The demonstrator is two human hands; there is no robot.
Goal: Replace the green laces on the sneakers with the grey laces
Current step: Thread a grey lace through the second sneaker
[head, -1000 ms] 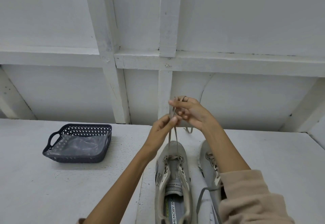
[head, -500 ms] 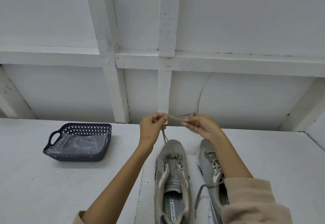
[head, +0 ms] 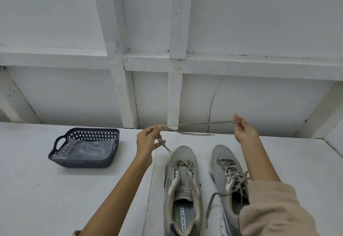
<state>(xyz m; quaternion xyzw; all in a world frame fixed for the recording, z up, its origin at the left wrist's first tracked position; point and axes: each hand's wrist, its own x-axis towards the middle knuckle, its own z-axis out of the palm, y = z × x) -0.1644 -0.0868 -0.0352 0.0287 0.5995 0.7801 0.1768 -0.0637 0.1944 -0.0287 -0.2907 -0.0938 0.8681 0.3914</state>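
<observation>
Nearest us, left sneaker [head: 181,163] & right sneaker [head: 225,161] sit side by side on counter [head: 55,198]. Beyond, our left hand [head: 147,141] & right hand [head: 244,131] pinch the lace [head: 200,124] in their fingers, stretched btwn them, running from left sneaker's toe eyelets. Far left, basket [head: 111,154] w/ clear plastic [head: 83,148] inside.

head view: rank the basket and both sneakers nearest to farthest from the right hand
1. Laced sneaker, on the right, just below the right hand, which pinches the lace.
2. Part-laced sneaker, in the middle.
3. Basket, far left on the table.

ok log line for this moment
left hand: pinches lace | right hand: pinches lace | lace: stretched between hands, runs to left sneaker | right sneaker: laced
</observation>
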